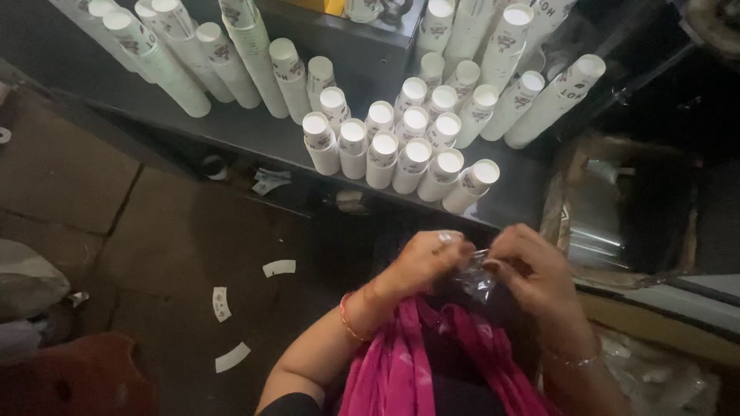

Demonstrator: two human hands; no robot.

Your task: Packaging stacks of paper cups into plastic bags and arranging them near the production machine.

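Left hand [428,258] and right hand [532,270] meet at chest height above a pink cloth scarf [416,362]; fingertips of both pinch a small crumpled piece of clear plastic film [476,277] held between them. Film appears only partly opened or pulled apart; judged mid-handling. On the dark metal shelf [254,127] beyond, stacks of white paper cups [401,150] stand upside-down in rows, untouched. White paper strips [279,267] lie on the floor.
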